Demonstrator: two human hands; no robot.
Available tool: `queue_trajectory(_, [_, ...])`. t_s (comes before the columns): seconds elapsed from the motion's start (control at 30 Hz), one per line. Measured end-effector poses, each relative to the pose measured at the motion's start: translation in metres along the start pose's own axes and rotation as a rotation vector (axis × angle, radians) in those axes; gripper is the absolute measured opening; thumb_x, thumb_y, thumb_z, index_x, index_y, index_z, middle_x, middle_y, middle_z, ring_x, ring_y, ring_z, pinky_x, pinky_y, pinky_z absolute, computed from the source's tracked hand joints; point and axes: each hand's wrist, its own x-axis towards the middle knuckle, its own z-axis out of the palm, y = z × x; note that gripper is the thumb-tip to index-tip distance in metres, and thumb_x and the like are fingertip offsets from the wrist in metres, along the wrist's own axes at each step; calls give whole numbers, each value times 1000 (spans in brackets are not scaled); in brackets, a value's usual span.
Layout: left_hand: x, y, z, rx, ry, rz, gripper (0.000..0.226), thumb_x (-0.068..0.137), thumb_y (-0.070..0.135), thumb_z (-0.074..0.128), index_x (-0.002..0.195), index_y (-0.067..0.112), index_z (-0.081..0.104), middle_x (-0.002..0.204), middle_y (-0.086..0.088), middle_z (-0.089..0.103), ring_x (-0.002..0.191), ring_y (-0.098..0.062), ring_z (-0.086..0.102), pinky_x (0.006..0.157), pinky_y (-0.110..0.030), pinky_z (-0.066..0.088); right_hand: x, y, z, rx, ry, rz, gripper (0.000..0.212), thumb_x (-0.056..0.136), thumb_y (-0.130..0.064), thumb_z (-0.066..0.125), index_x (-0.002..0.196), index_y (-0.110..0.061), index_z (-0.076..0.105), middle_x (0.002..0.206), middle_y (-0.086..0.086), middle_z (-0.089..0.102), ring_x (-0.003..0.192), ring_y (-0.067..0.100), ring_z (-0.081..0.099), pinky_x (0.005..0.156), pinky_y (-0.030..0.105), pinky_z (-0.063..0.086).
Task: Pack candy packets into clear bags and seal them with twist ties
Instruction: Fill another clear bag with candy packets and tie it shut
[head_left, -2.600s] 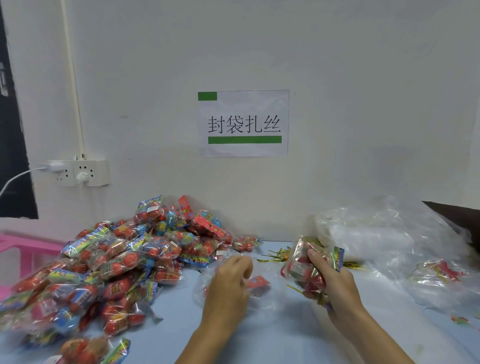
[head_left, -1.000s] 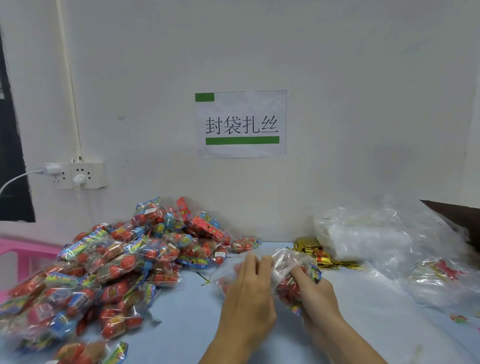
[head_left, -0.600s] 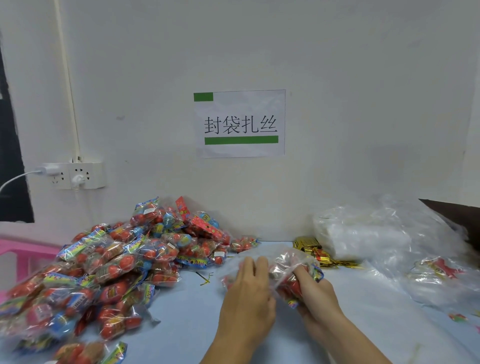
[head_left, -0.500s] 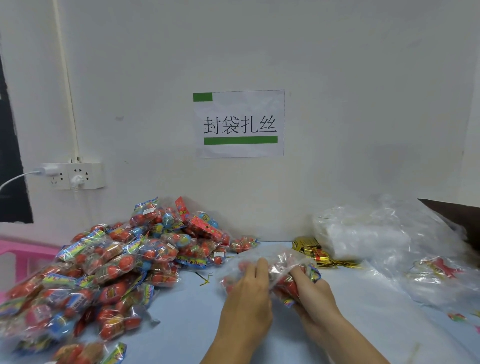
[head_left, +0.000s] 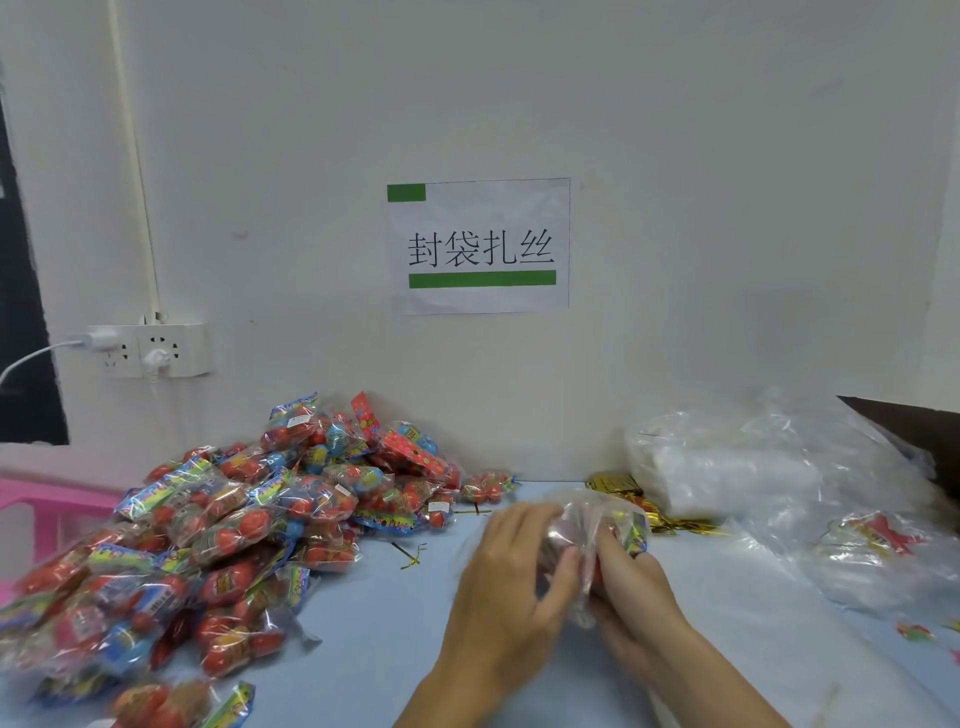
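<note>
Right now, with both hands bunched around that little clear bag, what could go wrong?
The clear bag is not tied yet, so candy packets might slip out if the left hand or right hand loosens. The gold twist ties lie beyond both hands, so reaching for one probably leaves one hand holding.

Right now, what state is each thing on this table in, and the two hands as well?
Left hand: fingers curled, gripping the clear bag.
Right hand: gripping the same bag from the other side.
Clear bag: candy inside, held between both hands, no tie seen on it.
Candy packet pile: loose heap, unpacked.
Gold twist ties: bundled by the wall, a few strays.
Empty bag stack: lying flat, unused.
</note>
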Motion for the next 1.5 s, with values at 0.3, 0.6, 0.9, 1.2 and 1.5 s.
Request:
queue_trajectory(0.3, [2,-11,4,64,-25,55,33,103,25,48,134,28,60,142,19,51,139,5,32,115,-23,27,-8,-5,2,160,-312,39,18,95,4,47,91,4,65,69,16,66,58,18,67,53,31,55])
queue_trajectory(0.6, [-4,6,19,56,75,332,25,94,12,62,117,8,72,124,2,69,123,-13,59,102,-33,49,-8,2,-4,61,-210,-7,21,104,1,35,118,0,52,89,8,58,79,29,53,69,35,44])
queue_trajectory(0.9, [-4,10,13,40,55,399,21,97,12,60,113,8,73,119,1,71,118,-12,62,96,-33,51,-3,5,-3,149,-113,21,23,105,-11,45,93,-4,64,83,12,63,77,22,62,76,32,48])
queue_trajectory(1.2, [-5,17,8,-185,47,316,25,97,22,51,109,15,71,115,7,70,114,-7,61,100,-27,46,2,1,-11,-64,-27,-9,11,100,-2,52,97,0,63,84,17,65,68,30,65,64,39,49])
queue_trajectory(1.5, [-3,-57,2,-17,-146,-623,43,100,27,52,142,21,46,136,5,53,124,-14,52,101,-22,41,5,4,0,-67,46,9,51,90,-35,73,98,14,65,97,29,72,84,44,71,73,51,56])
